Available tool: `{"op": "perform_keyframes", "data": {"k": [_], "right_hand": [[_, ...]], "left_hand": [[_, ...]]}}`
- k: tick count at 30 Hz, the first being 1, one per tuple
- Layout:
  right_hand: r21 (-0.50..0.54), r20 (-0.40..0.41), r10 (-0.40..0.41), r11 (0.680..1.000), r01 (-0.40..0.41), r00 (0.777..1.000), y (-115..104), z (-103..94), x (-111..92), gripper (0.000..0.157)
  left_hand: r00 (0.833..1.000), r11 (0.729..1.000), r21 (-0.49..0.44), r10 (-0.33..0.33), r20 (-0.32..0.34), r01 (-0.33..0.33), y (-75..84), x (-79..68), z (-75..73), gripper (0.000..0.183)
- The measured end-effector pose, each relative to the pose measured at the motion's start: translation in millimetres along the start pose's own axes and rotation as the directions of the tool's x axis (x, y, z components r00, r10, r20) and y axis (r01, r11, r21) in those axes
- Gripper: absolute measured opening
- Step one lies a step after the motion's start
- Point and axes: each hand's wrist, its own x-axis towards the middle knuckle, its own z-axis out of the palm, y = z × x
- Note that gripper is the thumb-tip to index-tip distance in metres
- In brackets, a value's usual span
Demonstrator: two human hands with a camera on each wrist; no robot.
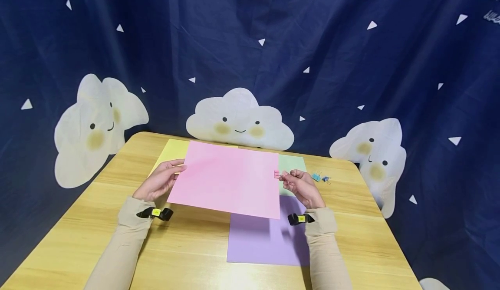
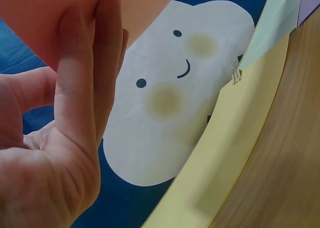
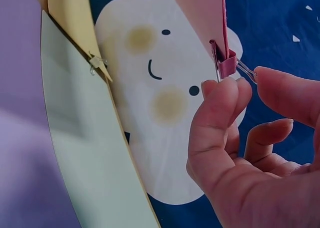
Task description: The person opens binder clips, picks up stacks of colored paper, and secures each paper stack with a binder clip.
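Left hand (image 1: 161,180): thumb and fingers clamped on the pink paper (image 1: 230,179). Right hand (image 1: 302,187): thumb and fingers clamped on the pink binder clip (image 3: 228,66), just beyond their tips at the paper's right edge. 2 bluish clips (image 1: 316,177): right of these fingers.

Counted two hands (image 1: 162,179) (image 1: 304,188), two wrist cameras (image 1: 166,214) (image 1: 294,219), one table (image 1: 175,255)! Tallied four paper colours: pink (image 1: 230,179), yellow (image 1: 175,151), green (image 1: 293,165), purple (image 1: 254,246)! Racked up four binder clips (image 3: 228,66) (image 3: 96,62) (image 1: 316,177) (image 1: 326,179), three smiling clouds (image 1: 240,114) (image 1: 82,125) (image 1: 376,151), one curtain (image 1: 332,3)!
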Motion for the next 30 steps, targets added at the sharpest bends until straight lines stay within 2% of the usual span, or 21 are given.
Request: {"op": "perform_keyframes", "data": {"k": [22,30], "right_hand": [[0.017,0.012,0.037,0.999,-0.038,0.999,-0.4,-3.1,0.5,0.012],[0.02,0.019,0.037,0.999,-0.037,0.999,-1.8,-3.3,0.0,0.009]], "left_hand": [[1.0,1.0,-0.006,0.0,0.004,0.0,-2.3,1.4,-1.2,0.033],[1.0,1.0,0.011,-0.001,-0.016,0.001,-1.4,2.2,-1.6,0.024]]}}
